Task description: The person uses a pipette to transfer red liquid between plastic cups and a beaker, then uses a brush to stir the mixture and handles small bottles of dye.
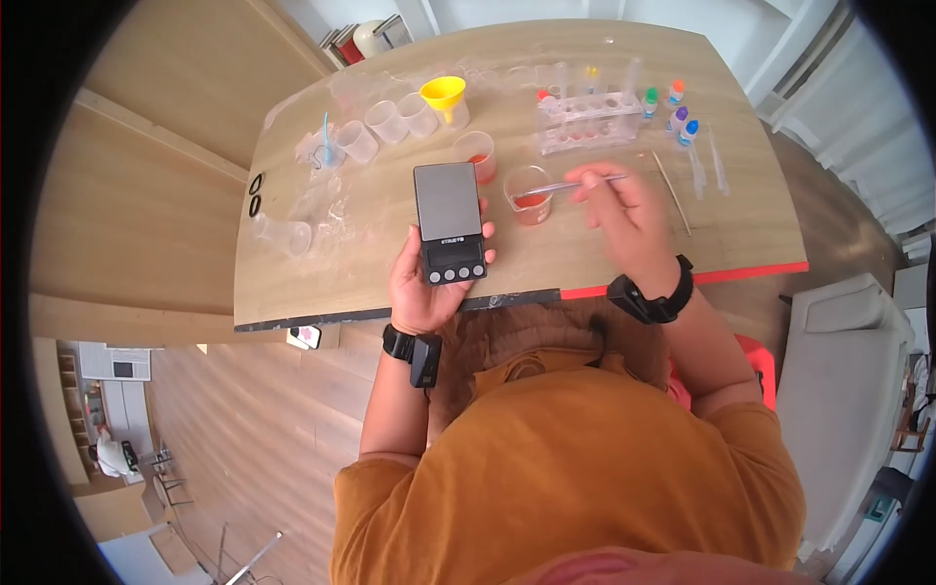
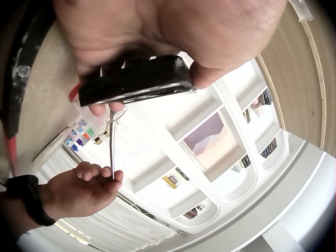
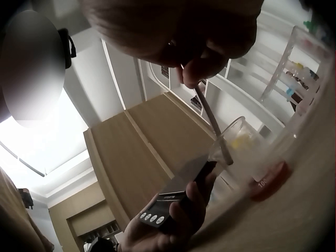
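My left hand (image 1: pixel 427 294) grips a small black digital scale (image 1: pixel 448 202) from below, with its grey weighing plate and row of round buttons facing up. My right hand (image 1: pixel 626 222) pinches a thin metal rod (image 1: pixel 561 186). The rod's far end reaches over the rim and into a clear beaker (image 1: pixel 531 214) that holds a little red liquid. From the side, the right wrist view shows the rod (image 3: pixel 209 113) slanting down into that beaker (image 3: pixel 243 126). Just behind the scale stands a plastic cup (image 1: pixel 477 146) with more red liquid.
A yellow funnel (image 1: pixel 444 94) sits in a cup beside several clear cups (image 1: pixel 357 142). A test tube rack (image 1: pixel 590 125) and colour-capped dropper bottles (image 1: pixel 690 132) stand at the back right. A wooden stick (image 1: pixel 672 193) and pipettes (image 1: pixel 720 161) lie nearby. One cup (image 1: pixel 283 235) lies tipped at left.
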